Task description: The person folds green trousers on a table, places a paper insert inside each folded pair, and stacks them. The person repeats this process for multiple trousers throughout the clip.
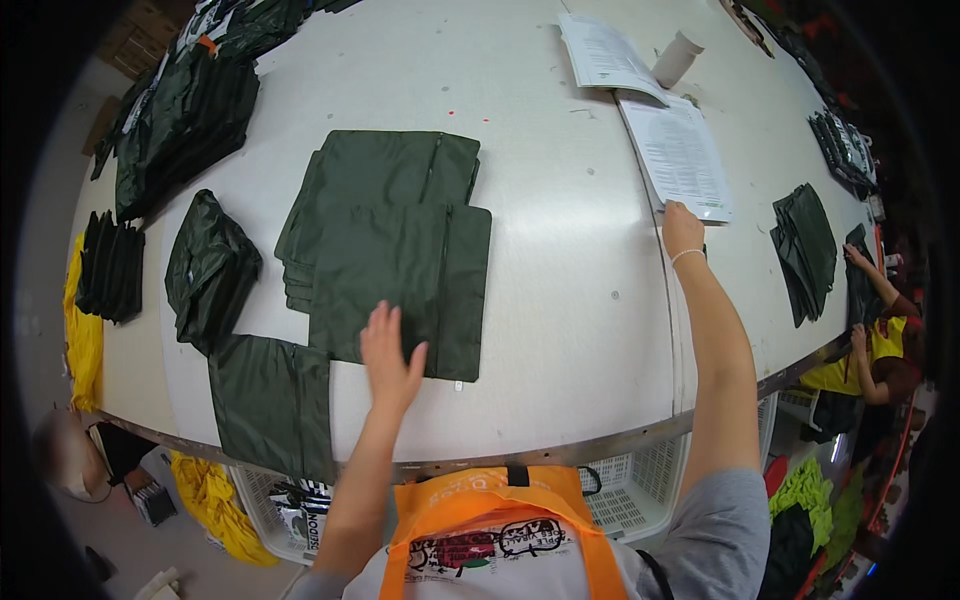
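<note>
Left hand (388, 352) flat, fingers spread wide, on top dark green folded bag (400, 290) at 12 o'clock; stack count beneath hidden. Right hand (682, 228) at 1 o'clock touching two printed sheets (683, 155); grip unclear. White surface (570, 290).

Left hand (390, 355) lies flat, fingers spread, on the lower edge of a dark green folded fabric piece (400, 285) at frame centre; this piece tops a stack of like pieces (385, 170). Right hand (682, 228) reaches to centre right, touching the bottom edge of a printed paper sheet (680, 155). White table (570, 290). Another green piece (272, 405) hangs over the table's near edge, lower left. White cylinder container (678, 57) top right. A co-worker's hands (858, 262) at far right.
</note>
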Available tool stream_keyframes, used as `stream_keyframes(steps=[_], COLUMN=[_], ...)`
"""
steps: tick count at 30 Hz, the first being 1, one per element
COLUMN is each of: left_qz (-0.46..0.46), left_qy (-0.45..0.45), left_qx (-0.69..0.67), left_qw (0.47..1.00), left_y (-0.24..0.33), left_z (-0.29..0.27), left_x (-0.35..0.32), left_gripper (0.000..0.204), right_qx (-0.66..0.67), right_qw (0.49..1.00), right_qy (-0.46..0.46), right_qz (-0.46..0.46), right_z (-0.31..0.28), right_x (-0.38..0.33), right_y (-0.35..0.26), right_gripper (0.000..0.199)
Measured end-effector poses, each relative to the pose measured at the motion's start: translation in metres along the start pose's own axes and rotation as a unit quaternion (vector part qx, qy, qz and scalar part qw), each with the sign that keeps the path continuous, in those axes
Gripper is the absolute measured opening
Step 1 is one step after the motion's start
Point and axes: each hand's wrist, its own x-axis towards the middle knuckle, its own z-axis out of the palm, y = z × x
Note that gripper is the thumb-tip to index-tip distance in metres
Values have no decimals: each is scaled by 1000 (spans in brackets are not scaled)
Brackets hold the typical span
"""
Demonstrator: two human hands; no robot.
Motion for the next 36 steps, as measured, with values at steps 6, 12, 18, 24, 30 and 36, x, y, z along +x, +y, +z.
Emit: stream_keyframes(steps=[6, 12, 18, 24, 30, 36], left_qz=[-34, 11, 36, 44, 53, 47], left_qy=[-28, -99, -96, -70, -102, -71], left_qx=[88, 104, 111, 96, 127, 109], left_qw=[995, 990, 989, 992, 985, 990], left_y=[17, 27, 33, 29, 20, 28], left_z=[52, 44, 43, 43, 48, 44], left_x=[6, -63, -87, -88, -94, -91], left_gripper=[73, 74, 72, 69, 61, 62], right_qx=[215, 386, 580, 542, 392, 373], right_qw=[975, 918, 752, 827, 839, 893], right_qy=[7, 70, -68, 117, 351, 194], right_qz=[-52, 61, 305, 97, -137, -159], right_z=[-73, -54, -33, -134, -185, -84], right_x=[-139, -310, -326, -311, -306, -325], right_y=[-62, -70, -43, -50, -78, -88], right_gripper=[12, 23, 32, 21, 21, 16])
